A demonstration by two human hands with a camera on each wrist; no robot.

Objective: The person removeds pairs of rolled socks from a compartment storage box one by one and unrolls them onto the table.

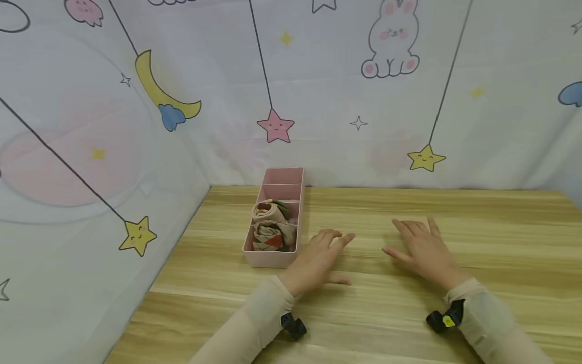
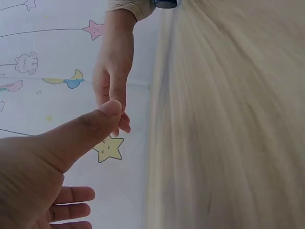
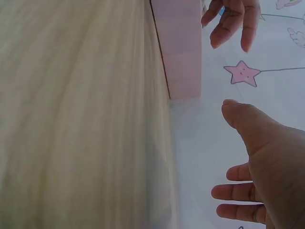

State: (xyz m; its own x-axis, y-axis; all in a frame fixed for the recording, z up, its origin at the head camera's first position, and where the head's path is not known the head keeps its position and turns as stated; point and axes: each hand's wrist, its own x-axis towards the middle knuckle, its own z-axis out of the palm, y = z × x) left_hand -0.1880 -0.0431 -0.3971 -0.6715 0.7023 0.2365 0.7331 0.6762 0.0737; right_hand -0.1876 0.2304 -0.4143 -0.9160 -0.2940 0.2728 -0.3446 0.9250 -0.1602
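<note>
A long pink divided box point(image 1: 273, 260) stands on the table in the head view. Two rolled cloth pieces lie in its near compartments: a beige and red patterned roll point(image 1: 268, 236) in front, and a beige and green roll point(image 1: 268, 211) behind it. My left hand point(image 1: 313, 260) is just right of the box's near end, fingers spread and holding nothing. Farther right, my right hand point(image 1: 423, 253) hovers over the table, its fingers also spread and bare. Both palms appear in the wrist views, with a gap between the hands.
The wood-grain table point(image 1: 373, 323) reaches back to a white cloth wall point(image 1: 327, 156) printed with stars, a moon and a rabbit. Another cloth side point(image 1: 68, 283) borders the table on the left. The box's two far compartments show bare pink walls.
</note>
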